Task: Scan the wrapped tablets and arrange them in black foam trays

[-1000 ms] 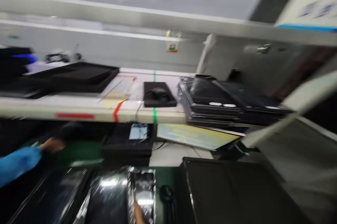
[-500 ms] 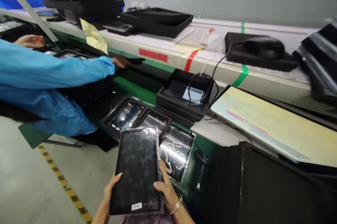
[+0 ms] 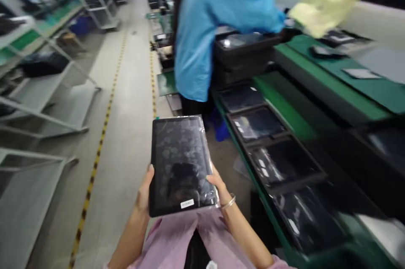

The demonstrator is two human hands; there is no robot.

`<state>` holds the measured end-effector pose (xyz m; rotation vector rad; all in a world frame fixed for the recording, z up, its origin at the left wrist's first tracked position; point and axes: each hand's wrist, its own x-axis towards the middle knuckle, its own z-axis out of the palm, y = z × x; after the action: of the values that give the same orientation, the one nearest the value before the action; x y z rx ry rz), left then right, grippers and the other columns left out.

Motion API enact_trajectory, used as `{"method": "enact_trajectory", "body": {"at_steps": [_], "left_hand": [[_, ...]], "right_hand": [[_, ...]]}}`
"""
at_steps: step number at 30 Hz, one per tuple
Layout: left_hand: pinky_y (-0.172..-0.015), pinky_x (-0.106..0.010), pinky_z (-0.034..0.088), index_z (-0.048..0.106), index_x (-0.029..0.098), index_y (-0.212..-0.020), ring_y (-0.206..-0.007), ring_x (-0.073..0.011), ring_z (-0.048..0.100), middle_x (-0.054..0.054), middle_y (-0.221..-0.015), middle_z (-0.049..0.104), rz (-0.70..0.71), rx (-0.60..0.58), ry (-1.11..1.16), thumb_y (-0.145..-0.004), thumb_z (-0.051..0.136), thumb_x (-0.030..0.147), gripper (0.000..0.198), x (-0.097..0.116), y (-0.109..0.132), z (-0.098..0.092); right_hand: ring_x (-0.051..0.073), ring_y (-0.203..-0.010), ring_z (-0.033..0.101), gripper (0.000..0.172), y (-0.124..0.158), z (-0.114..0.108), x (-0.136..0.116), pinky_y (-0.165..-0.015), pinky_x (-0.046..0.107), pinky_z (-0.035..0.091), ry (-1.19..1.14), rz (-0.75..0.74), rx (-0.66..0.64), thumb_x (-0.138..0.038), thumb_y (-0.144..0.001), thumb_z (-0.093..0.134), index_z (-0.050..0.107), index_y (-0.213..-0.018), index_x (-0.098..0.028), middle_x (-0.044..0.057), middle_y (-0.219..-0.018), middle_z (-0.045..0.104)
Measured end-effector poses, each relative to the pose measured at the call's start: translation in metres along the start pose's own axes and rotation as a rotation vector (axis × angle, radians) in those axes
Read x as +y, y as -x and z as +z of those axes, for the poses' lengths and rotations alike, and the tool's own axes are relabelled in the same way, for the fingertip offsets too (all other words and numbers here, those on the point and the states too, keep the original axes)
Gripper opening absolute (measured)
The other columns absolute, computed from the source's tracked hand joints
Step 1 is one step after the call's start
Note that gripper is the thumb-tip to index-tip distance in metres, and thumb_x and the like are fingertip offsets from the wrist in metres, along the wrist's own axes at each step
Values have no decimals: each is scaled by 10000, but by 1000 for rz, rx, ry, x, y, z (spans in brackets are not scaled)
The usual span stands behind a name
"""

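A dark tablet (image 3: 182, 163) in a clear film wrap is held in front of the person's lap, above pink-clad knees. The left hand (image 3: 144, 195) is closed along its left edge, thumb on the front rim; the right hand (image 3: 220, 189), with a bracelet at the wrist, is closed on the lower right edge, fingers underneath. Gripping both long edges keeps the glass face clear of contact, in my judgement. The screen faces up toward the camera; its long axis runs away from the person, the white label (image 3: 186, 204) at the near end. Just to the right, a green conveyor (image 3: 284, 111) carries dark trays (image 3: 281, 161) holding similar panels in a row. Farther off, a co-worker's blue coat (image 3: 205, 28) leans over the line, a yellow sheet (image 3: 325, 1) beside it. Grey racks (image 3: 47, 92) line the aisle on the left.
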<state>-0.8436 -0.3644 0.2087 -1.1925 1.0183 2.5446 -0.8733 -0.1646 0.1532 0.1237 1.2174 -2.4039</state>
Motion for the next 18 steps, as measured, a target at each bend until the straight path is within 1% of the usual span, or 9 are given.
{"method": "enact_trajectory", "body": {"at_steps": [3,6,8,10,12,14,16,18], "left_hand": [[-1015,-429,475,552,103,-1313,-1124,-299,611,-132,-1097,701,132,21,111,-882,538,414,532,75,-12,-42],[-1026,-413,467,551,142,-1322,-1162,-292,588,-108,-1141,689,253,39,170,-867,578,387,517,145,-26,-81],[-1029,-395,465,549,155,-1325,-1171,-284,584,-98,-1155,684,296,52,203,-861,597,363,510,187,-38,-103],[-1031,-378,465,551,157,-1323,-1171,-277,584,-97,-1151,686,309,84,244,-857,607,346,506,225,-55,-120],[-1034,-370,463,556,158,-1316,-1166,-270,588,-95,-1146,688,311,113,286,-850,616,341,505,260,-78,-133],[-1039,-369,458,570,153,-1296,-1162,-266,592,-97,-1149,686,324,136,311,-837,631,344,500,297,-106,-143],[-1048,-370,449,589,146,-1265,-1168,-265,588,-100,-1162,680,347,155,306,-824,647,355,492,337,-139,-153],[-1057,-366,439,596,156,-1250,-1178,-262,580,-92,-1166,679,377,180,285,-812,665,364,490,383,-179,-165]], "right_hand": [[318,-1333,416,760,-63,74,23,-1116,490,335,58,64,-54,-398,-646,645,473,-1367,-231,55,-1360,550],[328,-1271,488,775,-116,146,47,-1082,485,387,67,116,-121,-392,-657,630,447,-1390,-220,66,-1330,574],[325,-1244,514,771,-150,188,59,-1067,474,409,82,137,-175,-383,-671,618,438,-1401,-216,70,-1324,578],[317,-1234,524,766,-185,223,70,-1061,458,421,116,153,-208,-377,-678,611,437,-1406,-215,70,-1329,575],[315,-1205,547,773,-225,253,79,-1037,453,444,156,189,-212,-380,-676,614,435,-1410,-217,72,-1314,587],[311,-1167,574,780,-271,280,89,-1005,448,471,180,242,-211,-389,-678,625,428,-1415,-225,68,-1281,610],[303,-1148,588,771,-324,308,102,-981,434,490,186,299,-224,-388,-684,644,432,-1411,-241,56,-1252,630],[292,-1153,588,741,-384,338,116,-984,412,490,193,334,-239,-380,-687,666,464,-1387,-247,49,-1244,636]]}}
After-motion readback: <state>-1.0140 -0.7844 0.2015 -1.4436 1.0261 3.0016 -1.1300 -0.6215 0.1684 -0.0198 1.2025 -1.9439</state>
